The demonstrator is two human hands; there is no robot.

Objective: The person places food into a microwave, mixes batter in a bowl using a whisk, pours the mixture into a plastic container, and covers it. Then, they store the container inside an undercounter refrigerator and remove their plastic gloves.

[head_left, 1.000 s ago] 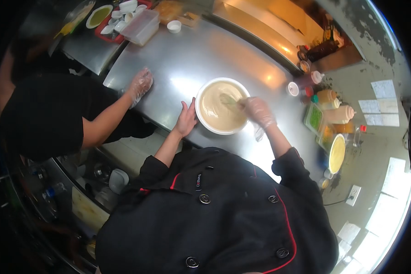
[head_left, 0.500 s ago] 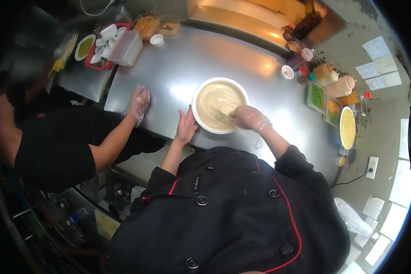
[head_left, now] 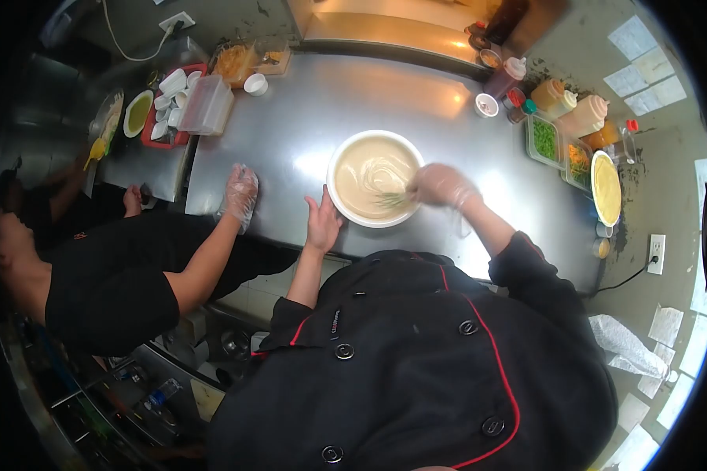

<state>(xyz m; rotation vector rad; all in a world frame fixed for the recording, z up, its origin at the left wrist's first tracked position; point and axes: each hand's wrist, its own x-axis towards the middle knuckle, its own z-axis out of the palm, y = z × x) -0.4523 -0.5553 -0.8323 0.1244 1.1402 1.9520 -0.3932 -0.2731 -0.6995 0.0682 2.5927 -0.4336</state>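
Note:
A white round bowl [head_left: 331, 174] of creamy beige sauce [head_left: 369, 161] stands on the steel table, with swirl marks in the sauce. My right hand [head_left: 440, 187], in a clear plastic glove, is closed around a whisk at the bowl's right rim. The wires of the whisk [head_left: 391, 201] dip into the sauce; its handle is hidden in my fist. Against the bowl's lower left side rests my left hand [head_left: 322, 224], bare, with thumb and fingers stretched apart. Its fingertips touch the bowl's outer wall.
On the left, a co-worker's gloved hand [head_left: 242, 192] rests on the steel table [head_left: 283, 125]. Small white cups in a red tray [head_left: 159, 133] and a plastic container [head_left: 206, 106] stand back left. Squeeze bottles [head_left: 589, 118], chopped greens [head_left: 543, 140] and a yellow-filled bowl [head_left: 606, 188] line the right wall.
My right hand has moved the whisk slightly right through the sauce, leaving fresh swirls. My left hand stays at the bowl's side. The camera view has shifted a little.

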